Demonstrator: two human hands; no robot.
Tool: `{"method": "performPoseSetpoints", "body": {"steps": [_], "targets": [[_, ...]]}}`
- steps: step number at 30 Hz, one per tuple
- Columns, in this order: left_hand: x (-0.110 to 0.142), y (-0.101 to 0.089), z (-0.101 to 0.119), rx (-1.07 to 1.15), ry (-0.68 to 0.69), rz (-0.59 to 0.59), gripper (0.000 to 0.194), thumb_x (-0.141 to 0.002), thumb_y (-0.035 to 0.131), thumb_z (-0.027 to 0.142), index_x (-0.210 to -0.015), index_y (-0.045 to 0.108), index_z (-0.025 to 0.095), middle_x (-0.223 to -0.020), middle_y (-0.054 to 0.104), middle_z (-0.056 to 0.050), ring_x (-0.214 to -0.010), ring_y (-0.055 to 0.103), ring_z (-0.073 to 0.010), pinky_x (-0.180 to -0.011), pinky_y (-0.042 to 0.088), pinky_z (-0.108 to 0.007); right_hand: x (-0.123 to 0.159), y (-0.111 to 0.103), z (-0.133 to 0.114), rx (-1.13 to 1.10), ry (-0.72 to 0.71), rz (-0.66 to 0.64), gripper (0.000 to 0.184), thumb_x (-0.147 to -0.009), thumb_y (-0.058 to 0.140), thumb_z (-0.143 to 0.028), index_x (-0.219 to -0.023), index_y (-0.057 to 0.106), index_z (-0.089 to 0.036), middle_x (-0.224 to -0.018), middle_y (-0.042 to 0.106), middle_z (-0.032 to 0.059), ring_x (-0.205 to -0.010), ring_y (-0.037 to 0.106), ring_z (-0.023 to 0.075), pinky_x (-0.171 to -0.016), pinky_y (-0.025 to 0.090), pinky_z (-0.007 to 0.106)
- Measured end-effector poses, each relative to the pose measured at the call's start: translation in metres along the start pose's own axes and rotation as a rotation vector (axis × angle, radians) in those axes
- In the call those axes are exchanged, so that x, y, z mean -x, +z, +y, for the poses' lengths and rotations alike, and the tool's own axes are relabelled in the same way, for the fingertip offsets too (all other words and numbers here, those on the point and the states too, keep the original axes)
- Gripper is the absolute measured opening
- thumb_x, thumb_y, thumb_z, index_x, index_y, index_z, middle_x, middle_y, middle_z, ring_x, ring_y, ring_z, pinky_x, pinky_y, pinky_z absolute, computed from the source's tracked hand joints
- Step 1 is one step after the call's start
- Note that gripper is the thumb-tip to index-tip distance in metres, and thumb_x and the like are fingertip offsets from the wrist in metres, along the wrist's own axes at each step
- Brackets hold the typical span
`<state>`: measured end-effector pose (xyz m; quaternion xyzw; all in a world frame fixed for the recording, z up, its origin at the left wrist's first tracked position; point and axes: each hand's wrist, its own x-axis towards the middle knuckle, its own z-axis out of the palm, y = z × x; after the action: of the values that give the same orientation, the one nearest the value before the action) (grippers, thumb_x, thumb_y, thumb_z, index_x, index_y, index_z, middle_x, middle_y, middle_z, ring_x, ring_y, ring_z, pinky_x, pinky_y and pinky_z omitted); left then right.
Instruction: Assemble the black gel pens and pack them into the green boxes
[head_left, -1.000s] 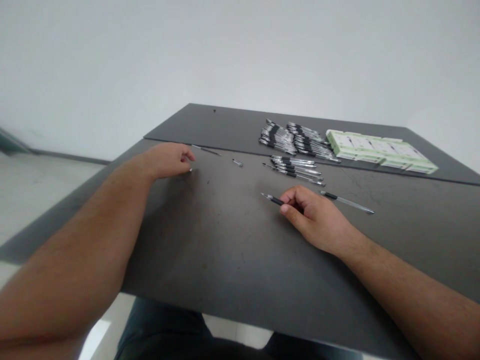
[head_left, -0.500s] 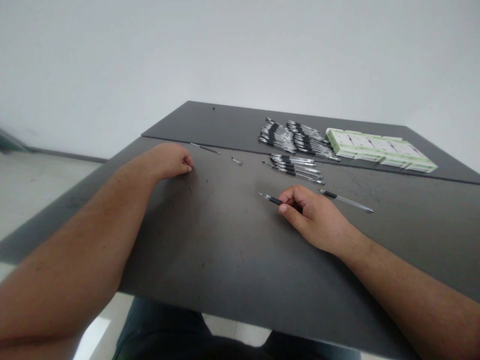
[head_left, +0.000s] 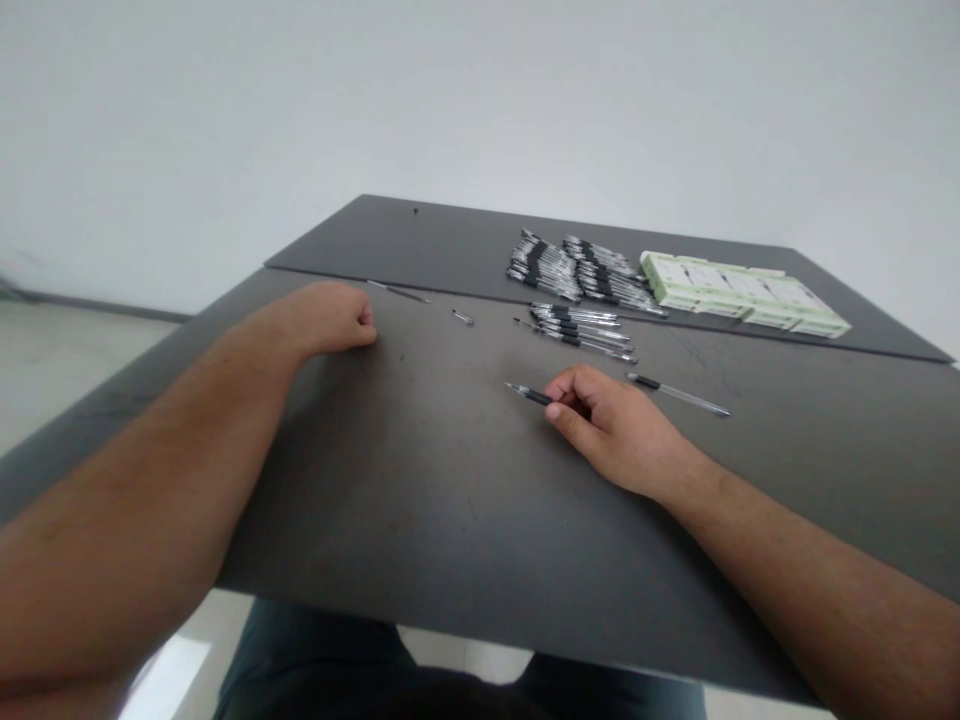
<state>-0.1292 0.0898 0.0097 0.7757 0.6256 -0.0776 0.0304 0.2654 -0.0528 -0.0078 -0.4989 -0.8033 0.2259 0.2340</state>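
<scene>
1. Pen (head_left: 530, 394), black-gripped, is pointing its tip leftward from the person's right hand, over the near part of a dark table (head_left: 420, 480). From where I am standing, the table is filling most of the scene, its near and far sections meeting at a seam, with a pale wall (head_left: 465, 100) rising behind.
2. The right hand (head_left: 619, 425) is pinching that pen between thumb and fingers, its palm hiding the pen's back end. The left hand (head_left: 334, 318) is curling its fingers closed, well apart from the right; I cannot tell whether anything is inside.
3. Green-and-white boxes (head_left: 742, 290) are lying side by side on the far section, at the right.
4. Two heaps of black-gripped clear pens (head_left: 544, 265) are resting beside the boxes, on their left.
5. A smaller bunch of pens (head_left: 581, 332) is lying just this side of the seam.
6. One loose pen (head_left: 682, 393) is lying just beyond the right hand.
7. A thin rod (head_left: 399, 292), part pale and part dark, is lying near the left hand.
8. A short clear piece (head_left: 463, 317) is lying between that rod and the bunch.
9. A tiny dark bit (head_left: 415, 211) is sitting near the far edge.
</scene>
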Motion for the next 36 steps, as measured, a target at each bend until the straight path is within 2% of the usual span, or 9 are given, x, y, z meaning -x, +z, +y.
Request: {"method": "performPoseSetpoints", "body": {"steps": [3, 6, 8, 10, 14, 18, 27, 36], "targets": [[0.006, -0.007, 0.01, -0.022, -0.055, -0.016, 0.026, -0.073, 0.061, 0.039, -0.077, 0.08, 0.022, -0.079, 0.077, -0.01, -0.081, 0.074, -0.031, -0.08, 0.051, -0.04, 0.0, 0.0, -0.001, 0.002, -0.006, -0.002, 0.016, -0.1, 0.06, -0.036, -0.105, 0.067, -0.023, -0.083, 0.073, 0.0019, -0.071, 0.065, 0.0191, -0.069, 0.045, 0.032], [0.016, -0.009, 0.031, 0.187, -0.007, 0.092, 0.034, -0.075, 0.062, 0.044, -0.092, 0.082, 0.023, -0.086, 0.081, -0.006, -0.084, 0.075, -0.0288, -0.084, 0.054, -0.038, 0.0, 0.0, -0.001, 0.009, -0.01, 0.002, 0.015, -0.099, 0.06, -0.035, -0.105, 0.067, -0.023, -0.083, 0.073, 0.002, -0.072, 0.065, 0.0192, -0.068, 0.044, 0.032], [0.025, -0.005, 0.053, 0.435, 0.078, 0.132, 0.035, -0.078, 0.064, 0.046, -0.099, 0.079, 0.022, -0.079, 0.079, -0.003, -0.076, 0.075, -0.0239, -0.077, 0.055, -0.034, 0.0, 0.0, -0.002, 0.014, -0.015, 0.003, 0.013, -0.099, 0.06, -0.033, -0.104, 0.067, -0.023, -0.083, 0.073, 0.0022, -0.072, 0.065, 0.0194, -0.068, 0.044, 0.032], [0.034, 0.0, 0.077, 0.67, 0.193, 0.158, 0.03, -0.079, 0.068, 0.047, -0.096, 0.075, 0.023, -0.073, 0.076, 0.0, -0.067, 0.072, -0.0197, -0.07, 0.054, -0.031, -0.001, -0.001, -0.002, 0.017, -0.014, 0.007, 0.012, -0.099, 0.06, -0.032, -0.103, 0.067, -0.023, -0.083, 0.073, 0.0021, -0.072, 0.065, 0.0195, -0.069, 0.045, 0.032], [0.051, 0.009, 0.115, 0.907, 0.382, 0.2, 0.025, -0.084, 0.073, 0.045, -0.092, 0.073, 0.021, -0.068, 0.074, 0.001, -0.061, 0.069, -0.0164, -0.063, 0.052, -0.028, -0.001, -0.001, -0.003, 0.023, 0.001, 0.035, 0.012, -0.099, 0.061, -0.031, -0.105, 0.068, -0.023, -0.084, 0.074, 0.0023, -0.073, 0.066, 0.02, -0.069, 0.045, 0.032], [0.06, 0.012, 0.13, 0.917, 0.446, 0.165, 0.021, -0.086, 0.074, 0.04, -0.092, 0.076, 0.02, -0.071, 0.076, 0.0, -0.062, 0.07, -0.0153, -0.063, 0.052, -0.027, -0.001, 0.0, -0.003, 0.03, -0.001, 0.046, 0.011, -0.099, 0.061, -0.03, -0.105, 0.068, -0.023, -0.085, 0.074, 0.0025, -0.074, 0.067, 0.0202, -0.07, 0.046, 0.032], [0.066, 0.009, 0.136, 0.847, 0.503, 0.185, 0.019, -0.088, 0.073, 0.039, -0.092, 0.078, 0.021, -0.078, 0.079, -0.001, -0.07, 0.072, -0.0164, -0.068, 0.051, -0.029, -0.002, 0.002, -0.003, 0.039, -0.01, 0.032, 0.009, -0.099, 0.063, -0.027, -0.104, 0.068, -0.023, -0.086, 0.075, 0.0019, -0.075, 0.067, 0.0191, -0.07, 0.045, 0.031], [0.068, 0.009, 0.145, 0.758, 0.523, 0.207, 0.019, -0.089, 0.071, 0.038, -0.093, 0.079, 0.022, -0.08, 0.081, 0.001, -0.07, 0.072, -0.0154, -0.068, 0.049, -0.028, -0.001, 0.005, -0.003, 0.051, -0.038, 0.011, 0.008, -0.1, 0.065, -0.025, -0.106, 0.069, -0.023, -0.088, 0.075, 0.0017, -0.079, 0.068, 0.019, -0.073, 0.044, 0.031]]}}
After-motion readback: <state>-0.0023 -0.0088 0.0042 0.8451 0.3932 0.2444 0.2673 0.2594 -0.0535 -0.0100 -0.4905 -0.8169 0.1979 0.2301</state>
